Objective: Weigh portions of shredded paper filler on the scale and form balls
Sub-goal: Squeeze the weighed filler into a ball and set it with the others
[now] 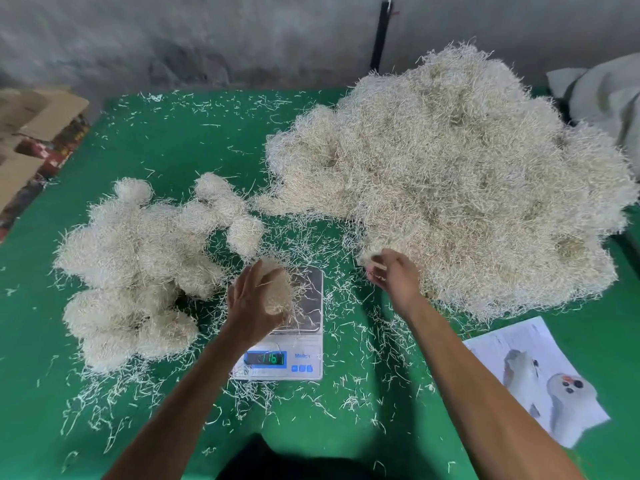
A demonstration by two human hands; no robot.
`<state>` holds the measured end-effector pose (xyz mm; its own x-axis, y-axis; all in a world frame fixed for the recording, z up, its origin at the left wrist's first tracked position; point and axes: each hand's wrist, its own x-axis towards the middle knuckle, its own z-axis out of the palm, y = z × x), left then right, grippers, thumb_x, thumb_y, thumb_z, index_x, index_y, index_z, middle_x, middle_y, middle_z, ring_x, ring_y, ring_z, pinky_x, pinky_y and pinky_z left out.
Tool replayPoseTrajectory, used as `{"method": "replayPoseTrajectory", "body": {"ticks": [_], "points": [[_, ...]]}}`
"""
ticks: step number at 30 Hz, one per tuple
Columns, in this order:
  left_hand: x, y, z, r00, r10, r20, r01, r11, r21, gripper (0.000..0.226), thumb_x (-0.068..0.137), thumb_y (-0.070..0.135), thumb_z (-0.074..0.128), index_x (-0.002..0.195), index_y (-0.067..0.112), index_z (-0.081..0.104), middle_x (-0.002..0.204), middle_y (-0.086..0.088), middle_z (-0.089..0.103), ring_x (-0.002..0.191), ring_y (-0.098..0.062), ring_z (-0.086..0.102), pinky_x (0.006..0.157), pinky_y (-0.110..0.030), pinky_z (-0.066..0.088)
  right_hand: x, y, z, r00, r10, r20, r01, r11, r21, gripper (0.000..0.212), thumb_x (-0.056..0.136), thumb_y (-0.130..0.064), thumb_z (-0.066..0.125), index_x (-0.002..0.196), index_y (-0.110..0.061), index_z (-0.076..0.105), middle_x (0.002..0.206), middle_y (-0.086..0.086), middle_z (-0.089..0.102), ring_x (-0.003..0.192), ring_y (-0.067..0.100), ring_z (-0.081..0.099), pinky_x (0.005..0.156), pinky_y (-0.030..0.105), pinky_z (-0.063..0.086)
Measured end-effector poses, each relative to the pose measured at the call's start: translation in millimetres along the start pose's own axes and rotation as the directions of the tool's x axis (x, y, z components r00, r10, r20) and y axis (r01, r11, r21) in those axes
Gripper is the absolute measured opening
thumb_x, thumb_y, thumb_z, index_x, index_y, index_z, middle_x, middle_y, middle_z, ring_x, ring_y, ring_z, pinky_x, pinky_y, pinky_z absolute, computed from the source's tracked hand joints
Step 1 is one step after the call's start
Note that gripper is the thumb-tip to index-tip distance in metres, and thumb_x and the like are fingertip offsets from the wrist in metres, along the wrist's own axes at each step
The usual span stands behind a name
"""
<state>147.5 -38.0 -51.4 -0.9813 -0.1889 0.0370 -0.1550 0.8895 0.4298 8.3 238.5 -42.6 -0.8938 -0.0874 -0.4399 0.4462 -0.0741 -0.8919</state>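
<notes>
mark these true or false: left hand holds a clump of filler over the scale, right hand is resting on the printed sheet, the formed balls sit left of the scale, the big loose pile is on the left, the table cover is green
1. The left hand holds a clump of filler over the scale: true.
2. The right hand rests on the printed sheet: false, it is at the edge of the big loose pile.
3. The formed balls sit left of the scale: true.
4. The big loose pile is on the left: false, it is on the right.
5. The table cover is green: true.
</notes>
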Motion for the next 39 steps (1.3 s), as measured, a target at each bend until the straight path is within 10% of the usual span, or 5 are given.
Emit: {"method": "replayPoseTrajectory", "body": {"ticks": [5,17,39], "points": [[-22.2,-3.9,-8.4,0.992,-0.121,-0.04,0.106,0.958,-0.267,0.101,0.068,0.019,0.091,0.151,0.009,0.034,0.155,-0.016,0.03,0.14,-0.035,0.031,0.114,-0.061,0.032,-26.5,36.8,46.0,0.991,0.022,0.132,-0.025,0.999,0.022,0.025,0.109,-0.021,0.049,0.119,-0.003,0.063,0.119,0.023,0.069,0.098,0.03,0.071,0.099,0.054,0.057],[-69.2,-58.0,-11.8,0.939,-0.338,0.059,0.332,0.848,-0.414,0.094,0.085,0.022,0.078,0.158,0.024,0.019,0.163,-0.005,0.018,0.147,-0.024,0.022,0.113,-0.038,0.022,-61.4,68.7,90.9,0.985,0.033,0.172,-0.037,0.999,0.02,0.028,0.109,-0.019,0.048,0.118,0.003,0.062,0.096,0.012,0.078,0.087,0.027,0.073,0.092,0.048,0.059],[-69.9,-85.5,-5.3,0.888,-0.451,0.085,0.426,0.742,-0.518,0.07,0.09,0.033,0.067,0.146,0.044,0.026,0.154,0.003,0.032,0.132,-0.016,0.044,0.086,-0.055,0.058,-59.3,77.3,90.5,0.993,-0.021,0.113,0.007,0.992,0.125,0.025,0.109,-0.019,0.049,0.119,0.0,0.064,0.101,0.012,0.076,0.084,0.023,0.07,0.083,0.034,0.058]]}}
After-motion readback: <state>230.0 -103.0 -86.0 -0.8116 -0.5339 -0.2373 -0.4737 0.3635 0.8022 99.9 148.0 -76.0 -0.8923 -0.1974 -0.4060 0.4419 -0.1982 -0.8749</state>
